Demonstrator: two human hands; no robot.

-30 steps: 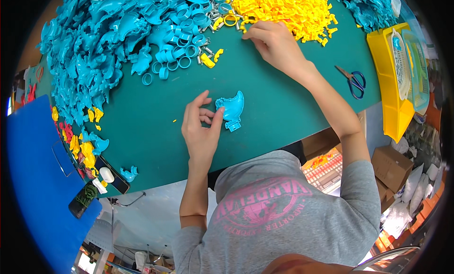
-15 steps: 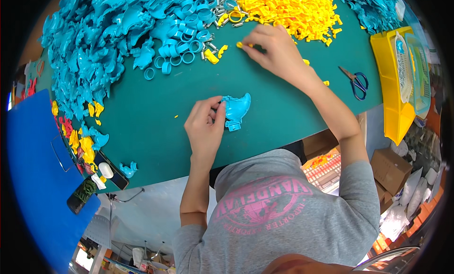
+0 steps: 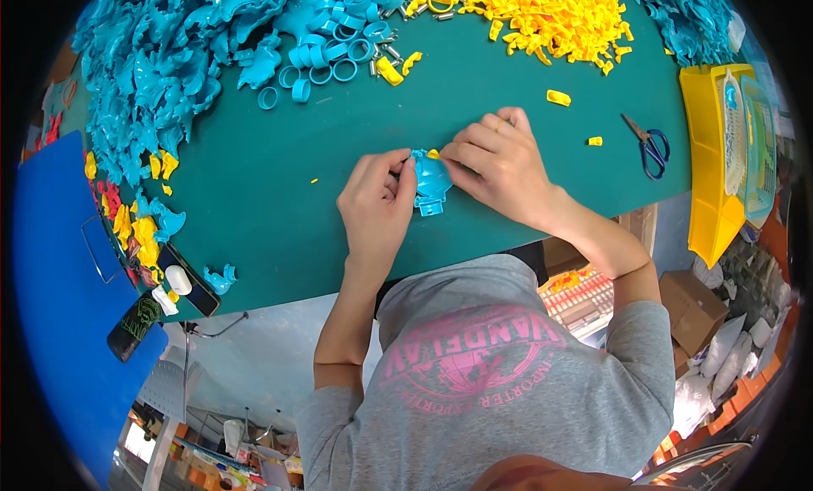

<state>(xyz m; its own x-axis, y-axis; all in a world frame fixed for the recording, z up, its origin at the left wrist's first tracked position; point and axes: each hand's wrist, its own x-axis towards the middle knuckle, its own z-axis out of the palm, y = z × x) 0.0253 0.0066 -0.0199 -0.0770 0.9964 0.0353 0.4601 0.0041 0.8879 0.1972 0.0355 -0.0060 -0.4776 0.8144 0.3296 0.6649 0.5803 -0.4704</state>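
Turquoise moulded plastic shell: glossy, rounded, square-tabbed below the fingertips, held between both hands | left hand: shell's left edge pinched by thumb and fingers | right hand: small yellow plastic piece pinched at shell's upper edge

Bright, even light; straight edges bow toward black corners

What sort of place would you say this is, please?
Probably a small-parts assembly workshop, judging by the heap of blue plastic parts, the heap of yellow pieces, and the scissors lying on the same green tabletop.
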